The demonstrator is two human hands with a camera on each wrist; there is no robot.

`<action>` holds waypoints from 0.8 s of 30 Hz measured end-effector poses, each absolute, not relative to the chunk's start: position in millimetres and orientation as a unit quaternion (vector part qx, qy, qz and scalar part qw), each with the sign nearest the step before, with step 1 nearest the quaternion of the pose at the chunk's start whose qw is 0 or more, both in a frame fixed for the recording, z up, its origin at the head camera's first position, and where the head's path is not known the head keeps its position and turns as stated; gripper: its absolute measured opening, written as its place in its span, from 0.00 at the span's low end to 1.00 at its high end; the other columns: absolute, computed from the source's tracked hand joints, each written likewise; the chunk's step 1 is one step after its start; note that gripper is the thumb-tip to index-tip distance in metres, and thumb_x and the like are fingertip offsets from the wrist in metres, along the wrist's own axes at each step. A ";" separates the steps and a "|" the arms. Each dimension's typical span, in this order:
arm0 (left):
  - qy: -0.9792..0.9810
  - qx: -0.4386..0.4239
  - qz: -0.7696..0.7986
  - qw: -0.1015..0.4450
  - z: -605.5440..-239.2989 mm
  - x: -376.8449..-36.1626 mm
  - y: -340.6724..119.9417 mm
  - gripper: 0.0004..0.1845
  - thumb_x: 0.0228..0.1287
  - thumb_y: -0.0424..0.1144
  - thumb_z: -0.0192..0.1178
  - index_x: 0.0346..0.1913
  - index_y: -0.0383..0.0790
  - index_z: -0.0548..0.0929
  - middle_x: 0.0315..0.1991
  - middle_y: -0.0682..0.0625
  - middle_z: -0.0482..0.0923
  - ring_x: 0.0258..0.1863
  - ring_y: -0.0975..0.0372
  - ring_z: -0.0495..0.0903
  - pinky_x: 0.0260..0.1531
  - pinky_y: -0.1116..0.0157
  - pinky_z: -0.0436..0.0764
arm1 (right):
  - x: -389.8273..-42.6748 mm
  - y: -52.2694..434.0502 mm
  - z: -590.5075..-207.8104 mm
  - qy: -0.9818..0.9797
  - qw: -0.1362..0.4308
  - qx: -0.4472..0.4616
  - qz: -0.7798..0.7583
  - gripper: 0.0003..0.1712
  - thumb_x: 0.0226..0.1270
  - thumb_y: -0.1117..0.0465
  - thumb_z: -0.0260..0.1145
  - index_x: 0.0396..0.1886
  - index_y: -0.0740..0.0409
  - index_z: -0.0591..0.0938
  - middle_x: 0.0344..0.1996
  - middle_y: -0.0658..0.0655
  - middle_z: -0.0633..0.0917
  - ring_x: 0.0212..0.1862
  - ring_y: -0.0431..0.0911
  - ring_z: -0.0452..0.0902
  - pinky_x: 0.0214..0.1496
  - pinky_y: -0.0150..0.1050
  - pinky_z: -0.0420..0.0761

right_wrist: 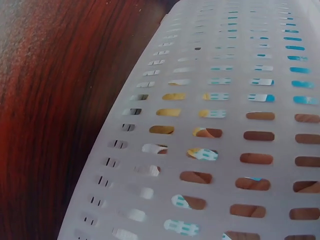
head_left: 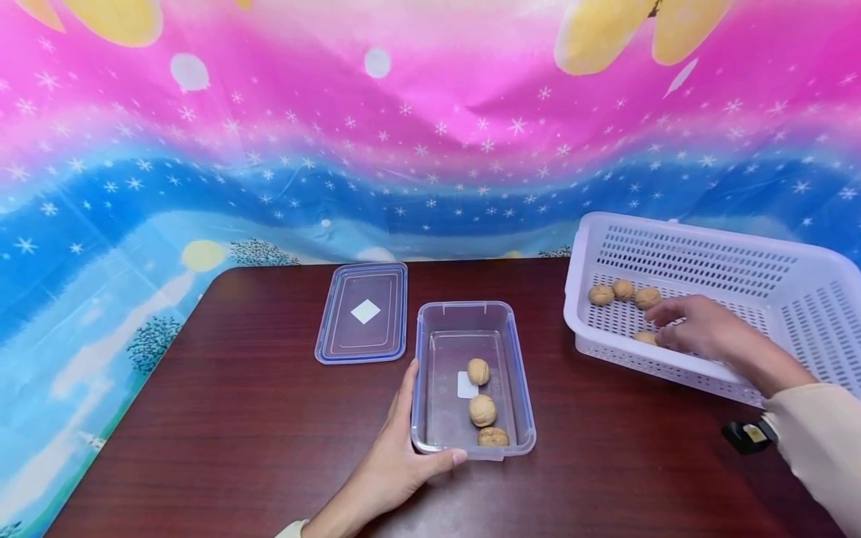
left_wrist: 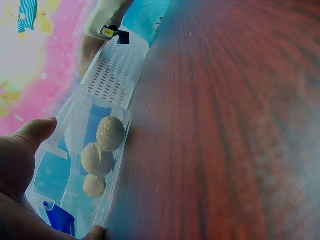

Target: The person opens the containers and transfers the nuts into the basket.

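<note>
In the head view my left hand (head_left: 393, 452) grips the near left corner of a clear plastic box (head_left: 444, 329), thumb over the near rim and fingers along the left wall. Three walnuts (head_left: 482, 410) lie inside, towards its right and near side. My right hand (head_left: 706, 329) reaches into a white perforated basket (head_left: 673, 366), bent fingers right at a walnut (head_left: 644, 338); I cannot tell whether they pinch it. Three other walnuts (head_left: 623, 289) sit farther back in the basket. The right wrist view shows the basket's wall (right_wrist: 225, 125), with parts of fingers and walnut through its slots.
The box's blue-edged lid (head_left: 363, 314) lies flat on the dark wooden table (head_left: 255, 403), left of and behind the box. A colourful printed cloth (head_left: 430, 149) hangs along the table's back edge. A small black device (head_left: 748, 436) is strapped at the right wrist.
</note>
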State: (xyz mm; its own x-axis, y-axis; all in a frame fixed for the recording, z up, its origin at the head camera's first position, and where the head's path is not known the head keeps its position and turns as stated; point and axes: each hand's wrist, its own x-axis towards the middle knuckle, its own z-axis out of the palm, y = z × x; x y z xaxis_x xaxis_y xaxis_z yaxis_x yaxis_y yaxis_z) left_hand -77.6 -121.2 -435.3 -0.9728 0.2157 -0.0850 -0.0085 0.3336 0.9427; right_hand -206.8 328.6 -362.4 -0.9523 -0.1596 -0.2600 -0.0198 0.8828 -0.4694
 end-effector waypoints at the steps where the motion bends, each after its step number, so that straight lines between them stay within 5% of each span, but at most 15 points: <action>1: 0.811 0.064 0.574 0.098 -435.4 -77.5 -121.2 0.70 0.49 0.52 0.83 0.84 0.71 0.40 0.86 0.48 0.46 0.82 0.50 0.53 0.76 0.38 0.54 | -206.4 328.5 -362.4 0.958 0.146 -0.041 -0.244 0.27 0.68 0.66 0.66 0.64 0.75 0.77 0.58 0.79 0.80 0.50 0.61 0.82 0.42 0.41 0.80; 5: 0.812 0.064 0.572 0.097 -435.9 -77.3 -121.2 0.69 0.50 0.52 0.83 0.84 0.72 0.40 0.86 0.48 0.46 0.81 0.50 0.54 0.76 0.38 0.55 | -204.8 327.7 -361.7 0.957 0.130 -0.033 -0.259 0.28 0.71 0.63 0.66 0.66 0.75 0.76 0.62 0.80 0.78 0.48 0.59 0.85 0.41 0.40 0.82; 14: 0.816 0.061 0.566 0.097 -436.6 -77.1 -121.6 0.69 0.49 0.53 0.83 0.84 0.73 0.40 0.86 0.48 0.47 0.81 0.49 0.54 0.75 0.38 0.56 | -201.7 318.9 -352.2 0.961 0.067 -0.029 -0.265 0.28 0.75 0.57 0.66 0.67 0.67 0.76 0.63 0.77 0.80 0.62 0.74 0.77 0.56 0.69 0.76; 20: 0.816 0.063 0.566 0.096 -436.5 -77.3 -121.6 0.69 0.49 0.53 0.83 0.84 0.73 0.40 0.85 0.47 0.47 0.81 0.49 0.55 0.75 0.38 0.56 | -195.6 300.4 -339.3 0.963 0.023 -0.034 -0.266 0.29 0.77 0.48 0.66 0.68 0.61 0.78 0.62 0.75 0.82 0.65 0.74 0.72 0.58 0.73 0.70; 24: 0.816 0.063 0.566 0.095 -436.2 -77.8 -121.7 0.69 0.49 0.53 0.83 0.84 0.73 0.40 0.85 0.47 0.47 0.81 0.49 0.55 0.75 0.38 0.56 | -189.6 282.5 -332.5 0.961 -0.016 -0.052 -0.272 0.26 0.75 0.49 0.69 0.65 0.56 0.81 0.61 0.72 0.83 0.64 0.73 0.74 0.55 0.68 0.75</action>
